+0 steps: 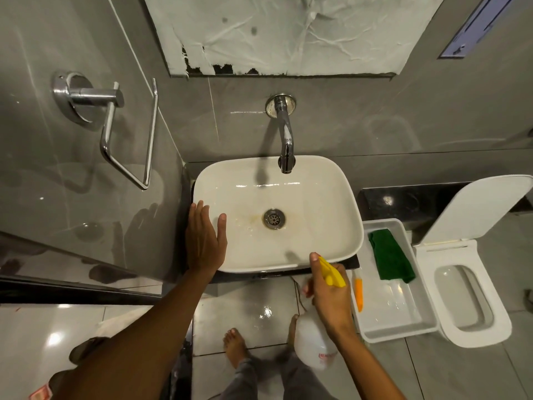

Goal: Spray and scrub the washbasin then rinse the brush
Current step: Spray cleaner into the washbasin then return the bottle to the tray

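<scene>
Head view, single frame.

Item 1: washbasin (331, 197). White, rounded-rectangular, set on a dark counter below a wall tap (286, 140). Yellowish staining is seen around the drain (274, 218); this is judged to be the target of the spraying.

Item 2: left hand (205, 241). Laid flat and open on the basin's left rim, fingers extended, nothing gripped. The placement is judged to serve as a brace while leaning over the bowl.

Item 3: right hand (328, 293). Closed around the neck of a spray bottle (313, 339), forefinger raised by the yellow trigger head (331, 272). The nozzle is directed at the bowl from just outside the front right rim, presumably so that the mist lands near the drain.

Item 4: white tray (427, 327), beside the basin on the right. A green scouring pad (390, 258) and an orange-handled tool (358, 294), possibly the brush, are held in it; the head cannot be made out. It lies just right of the right hand, untouched, within easy reach for scrubbing.

Item 5: toilet (467, 298), lid raised, further right.
</scene>
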{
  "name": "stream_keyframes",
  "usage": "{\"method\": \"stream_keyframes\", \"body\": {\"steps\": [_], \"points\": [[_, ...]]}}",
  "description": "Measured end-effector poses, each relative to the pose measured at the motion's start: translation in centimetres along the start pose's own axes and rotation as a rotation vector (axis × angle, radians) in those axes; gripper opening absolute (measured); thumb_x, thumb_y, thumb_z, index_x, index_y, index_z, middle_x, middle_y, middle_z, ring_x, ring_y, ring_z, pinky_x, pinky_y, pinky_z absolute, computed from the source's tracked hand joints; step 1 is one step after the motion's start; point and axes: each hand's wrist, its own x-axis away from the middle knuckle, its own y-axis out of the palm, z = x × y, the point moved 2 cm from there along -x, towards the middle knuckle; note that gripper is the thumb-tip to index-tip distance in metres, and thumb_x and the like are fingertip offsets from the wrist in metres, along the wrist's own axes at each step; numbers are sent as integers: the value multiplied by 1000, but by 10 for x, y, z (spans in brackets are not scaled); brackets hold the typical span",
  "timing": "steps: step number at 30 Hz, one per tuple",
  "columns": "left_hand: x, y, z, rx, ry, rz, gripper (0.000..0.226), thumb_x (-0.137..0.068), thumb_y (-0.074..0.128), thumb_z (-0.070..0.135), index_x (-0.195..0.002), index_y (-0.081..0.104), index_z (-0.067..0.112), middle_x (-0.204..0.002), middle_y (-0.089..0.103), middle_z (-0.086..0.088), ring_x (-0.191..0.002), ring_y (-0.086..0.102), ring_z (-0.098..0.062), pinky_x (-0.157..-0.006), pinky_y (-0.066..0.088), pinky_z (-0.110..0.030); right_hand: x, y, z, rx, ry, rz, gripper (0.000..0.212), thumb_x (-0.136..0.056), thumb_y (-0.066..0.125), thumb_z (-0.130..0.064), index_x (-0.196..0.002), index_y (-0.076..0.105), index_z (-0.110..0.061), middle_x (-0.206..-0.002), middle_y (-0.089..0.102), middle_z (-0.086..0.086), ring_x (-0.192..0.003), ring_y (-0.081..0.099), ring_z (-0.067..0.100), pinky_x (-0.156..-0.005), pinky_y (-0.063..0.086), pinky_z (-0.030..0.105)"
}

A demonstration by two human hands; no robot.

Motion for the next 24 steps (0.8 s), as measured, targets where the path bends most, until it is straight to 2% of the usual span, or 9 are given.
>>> {"method": "stream_keyframes", "body": {"steps": [3,6,9,11,13,16,18,21,24], "points": [[0,0,0,-7,2,4,65,-107,39,51,-152,49,6,-168,42,-14,-159,34,-33,-126,38,-51,-5,-11,-2,-3,5,75,55,-100,61,-56,-102,62,0,-66,75,5,-54,69,5,-55,55,19],[0,-1,1,-14,3,5,65,-107,39,51,-151,51,5,-167,43,-14,-159,34,-33,-125,38,-50,-7,-21,4,-4,35,143,59,-99,61,-58,-105,61,1,-67,73,15,-53,69,12,-56,57,25],[0,-2,1,-16,-5,1,66,-106,38,53,-151,51,6,-167,43,-13,-160,33,-32,-125,37,-49,-5,-30,10,16,60,221,54,-98,60,-63,-103,60,-10,-69,77,0,-60,74,8,-62,60,32],[0,-3,3,-12,-5,-1,67,-105,38,53,-151,52,6,-167,43,-13,-160,33,-32,-126,36,-48,-6,-36,13,53,57,259,57,-96,59,-66,-99,61,-9,-66,74,-8,-58,71,3,-64,58,34],[1,-3,4,-18,-2,-2,67,-105,38,53,-150,52,5,-167,44,-13,-160,33,-32,-126,36,-48,-4,-37,17,51,83,258,59,-94,59,-68,-97,61,-10,-68,74,0,-55,69,4,-60,55,33],[1,-5,4,-22,6,2,66,-105,39,52,-149,53,5,-166,44,-14,-160,33,-32,-126,36,-48,1,-36,22,70,51,209,65,-90,60,-69,-85,61,-5,-68,69,-1,-51,66,5,-55,55,28],[2,-5,4,-20,5,6,66,-106,39,52,-149,53,4,-166,45,-14,-160,33,-32,-125,37,-48,6,-30,26,75,77,112,58,-93,60,-67,-94,64,-9,-69,76,-7,-60,74,7,-59,59,26],[2,-5,4,-20,14,15,64,-106,41,50,-148,54,4,-165,46,-15,-159,34,-32,-125,37,-48,15,-16,28,97,60,-12,71,-93,59,-69,-80,63,1,-58,71,8,-52,70,14,-55,56,22],[2,-4,4,-21,9,15,63,-106,41,50,-147,55,3,-165,46,-15,-159,34,-33,-125,36,-48,24,6,26,29,92,-105,69,-92,65,-65,-87,60,3,-59,71,10,-52,67,21,-55,58,34]]}}
